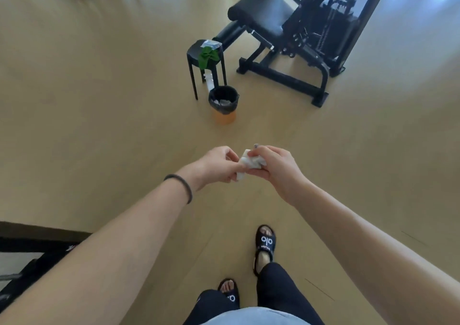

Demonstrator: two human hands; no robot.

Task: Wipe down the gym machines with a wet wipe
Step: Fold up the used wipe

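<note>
A crumpled white wet wipe [245,163] sits between both hands at chest height over the floor. My left hand [217,165] pinches its lower end with curled fingers. My right hand [272,166] grips the upper part, thumb on top. A black gym machine [293,38] with a padded seat and weight stack stands ahead at the upper right, well beyond my reach. A pack of wipes [211,44] lies on a black stool [199,53] next to the machine.
A green cloth [207,57] hangs off the stool. A white spray bottle [209,82] stands under it. A small orange bin with a black liner [223,105] holds used wipes. Part of another dark machine [29,255] shows at lower left. My sandalled feet [265,243] are below.
</note>
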